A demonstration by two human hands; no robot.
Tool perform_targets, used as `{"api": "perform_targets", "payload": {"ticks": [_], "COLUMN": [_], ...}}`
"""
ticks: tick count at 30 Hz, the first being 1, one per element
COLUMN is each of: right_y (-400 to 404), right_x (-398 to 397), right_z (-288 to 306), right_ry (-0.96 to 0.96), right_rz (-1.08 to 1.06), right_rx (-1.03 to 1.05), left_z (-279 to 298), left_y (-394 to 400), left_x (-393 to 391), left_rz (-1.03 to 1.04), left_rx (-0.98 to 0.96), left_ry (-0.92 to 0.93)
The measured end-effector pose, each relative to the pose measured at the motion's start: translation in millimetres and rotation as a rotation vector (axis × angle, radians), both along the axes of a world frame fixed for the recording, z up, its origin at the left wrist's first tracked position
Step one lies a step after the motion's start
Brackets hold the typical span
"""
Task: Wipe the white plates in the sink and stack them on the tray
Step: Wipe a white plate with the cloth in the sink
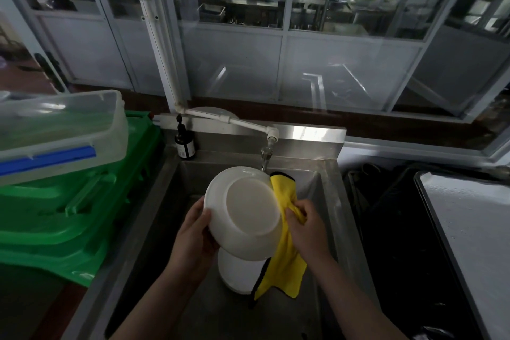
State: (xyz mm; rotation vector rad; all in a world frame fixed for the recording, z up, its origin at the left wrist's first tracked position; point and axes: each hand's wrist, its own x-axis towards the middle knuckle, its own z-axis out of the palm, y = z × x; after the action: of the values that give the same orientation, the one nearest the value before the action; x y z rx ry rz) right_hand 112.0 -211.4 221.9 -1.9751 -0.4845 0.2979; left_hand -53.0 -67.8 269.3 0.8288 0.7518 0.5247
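Holding a white plate (244,212) tilted over the sink (328,201), underside turned up toward the camera. Left hand (194,237) at about 8 o'clock on the rim, thumb over the edge, grip clamped on the plate. Right hand (306,225) at 3 o'clock, just beside the rim, fingers curled and bunching a yellow cloth (284,259) that is hanging down past the plate's lower edge and reaching up behind it toward the tap (266,156). Cloth touching the plate along its right side, apparently on the hidden face; exact contact not visible.

Resting below, at 6 o'clock from the held plate, a stack of further white plates (238,274) on the sink floor, partly covered by the cloth.

Lying well apart at 3 o'clock, beyond the sink wall, the tray (469,229) with its pale lining, long axis running away from the viewer. Right hand nearer to it; probably still wiping, with the stacking not yet begun for this plate.
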Motion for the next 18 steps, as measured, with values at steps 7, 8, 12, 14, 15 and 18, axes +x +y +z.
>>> {"api": "perform_targets", "payload": {"ticks": [7,8,12,14,15,18], "right_y": [-9,-10,-12,-11,-11,-10], "right_x": [5,3,-1,-4,-6,-14], "right_z": [-3,-3,-5,-5,-4,-1], "right_ry": [0.045,0.031,-0.091,-0.183,-0.232,-0.343], "right_rz": [0.007,0.008,0.065,0.111,0.134,0.214], "right_rx": [-0.045,-0.044,-0.021,-0.008,-0.004,-0.035], "left_z": [-4,-4,-4,-4,-4,-3], "left_y": [-1,-2,-1,1,2,2], "left_x": [2,3,7,8,9,10], "left_rz": [-0.003,-0.002,0.005,0.016,0.021,0.023], "left_rx": [-0.003,-0.001,0.012,0.001,-0.006,-0.009], "left_ry": [-0.001,-0.002,-0.008,-0.020,-0.025,-0.023]}}
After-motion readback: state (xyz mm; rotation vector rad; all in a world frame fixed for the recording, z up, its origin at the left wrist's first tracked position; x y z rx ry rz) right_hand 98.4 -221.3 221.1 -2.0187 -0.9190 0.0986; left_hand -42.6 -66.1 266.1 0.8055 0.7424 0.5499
